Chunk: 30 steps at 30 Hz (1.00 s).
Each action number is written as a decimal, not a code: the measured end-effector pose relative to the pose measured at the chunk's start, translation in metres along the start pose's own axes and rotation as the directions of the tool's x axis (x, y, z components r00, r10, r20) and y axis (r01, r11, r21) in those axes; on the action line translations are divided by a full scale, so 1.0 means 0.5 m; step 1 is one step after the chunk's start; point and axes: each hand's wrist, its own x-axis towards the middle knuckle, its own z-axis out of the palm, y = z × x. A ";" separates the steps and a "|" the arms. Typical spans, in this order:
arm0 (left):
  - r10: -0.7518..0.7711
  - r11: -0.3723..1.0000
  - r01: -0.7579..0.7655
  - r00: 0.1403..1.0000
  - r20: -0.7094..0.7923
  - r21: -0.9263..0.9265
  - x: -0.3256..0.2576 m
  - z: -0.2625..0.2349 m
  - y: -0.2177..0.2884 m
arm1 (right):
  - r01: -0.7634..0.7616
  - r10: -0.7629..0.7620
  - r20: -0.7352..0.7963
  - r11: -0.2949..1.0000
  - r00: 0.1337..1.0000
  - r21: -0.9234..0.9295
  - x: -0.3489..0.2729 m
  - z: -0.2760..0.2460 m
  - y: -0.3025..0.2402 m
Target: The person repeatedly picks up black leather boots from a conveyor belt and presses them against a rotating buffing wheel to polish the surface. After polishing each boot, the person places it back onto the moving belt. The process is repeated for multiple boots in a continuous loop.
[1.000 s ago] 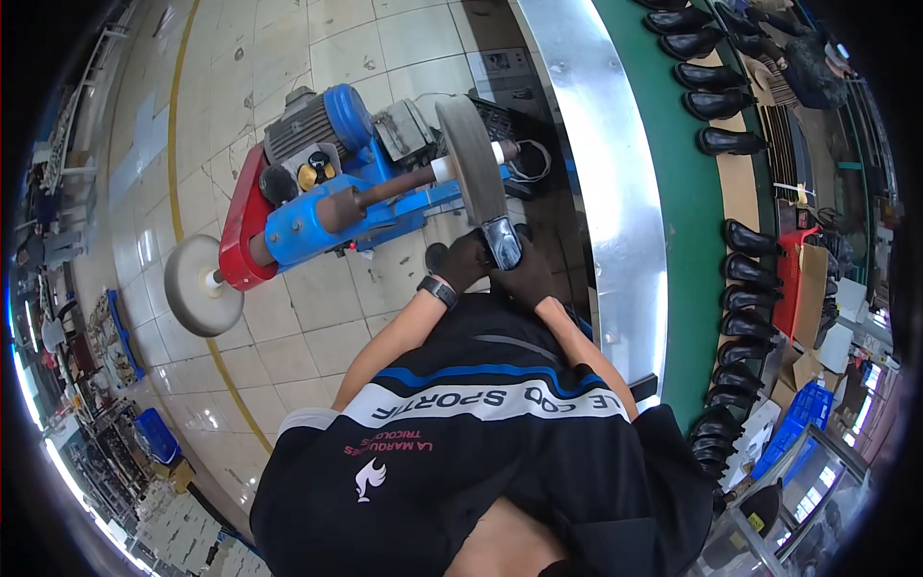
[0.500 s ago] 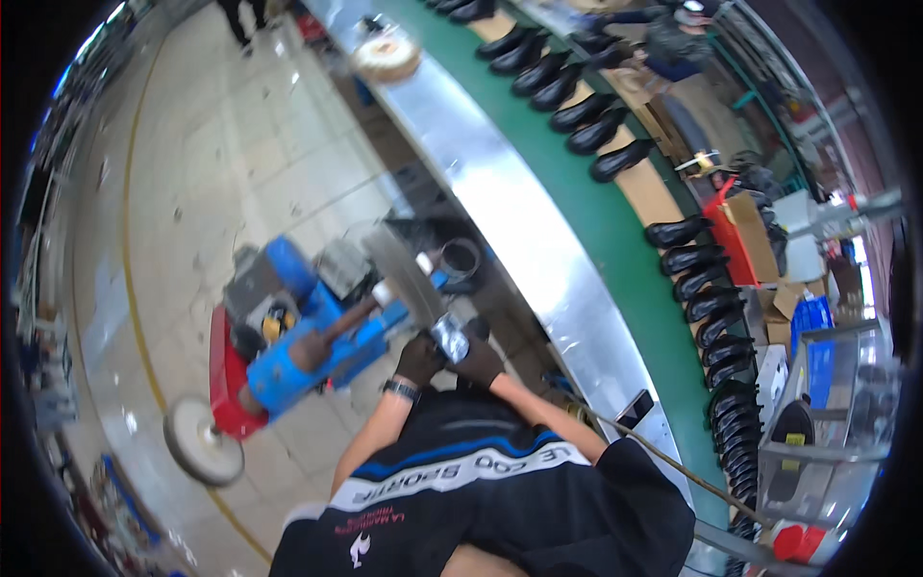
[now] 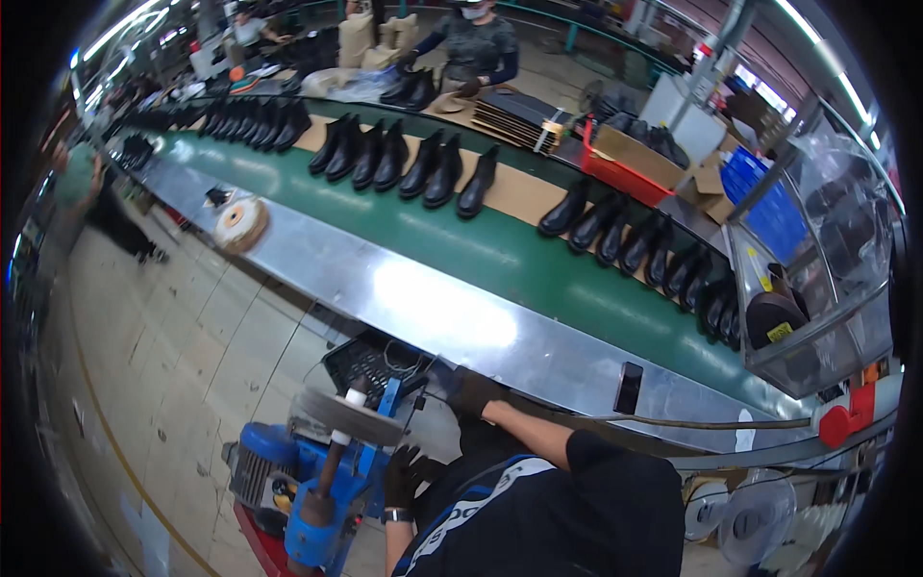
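Observation:
My left hand (image 3: pixel 408 473), in a dark glove, is beside a blue polishing machine (image 3: pixel 312 527), close below its round grey wheel (image 3: pixel 348 419). Its fingers look spread and nothing shows in them. Farther right, my right hand (image 3: pixel 478 392), also gloved, reaches to the near edge of a shiny metal ledge (image 3: pixel 423 303). Its fingertips are blurred, so whether it holds something is hidden. A rounded grey surface (image 3: pixel 437 431) lies between the two hands. Across the ledge, black ankle boots (image 3: pixel 478 183) stand in a row on a green conveyor belt (image 3: pixel 404 226).
A black phone (image 3: pixel 628 388) and a pale buffing wheel (image 3: pixel 240 224) lie on the ledge. Below it sits a black crate (image 3: pixel 370 363). At right are a metal rack (image 3: pixel 817 356) and a red valve-like part (image 3: pixel 846 423). A co-worker (image 3: pixel 476 48) stands across the belt.
The view has swung right and up toward the belt. My hands, earlier together on a shiny silvery object at the wheel, have come apart; that object no longer shows.

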 end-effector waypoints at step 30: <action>-0.215 0.969 0.201 0.425 -0.879 -0.141 -0.303 0.116 0.021 | -0.083 -0.071 -0.485 0.954 0.871 -0.288 0.941 -0.694 0.044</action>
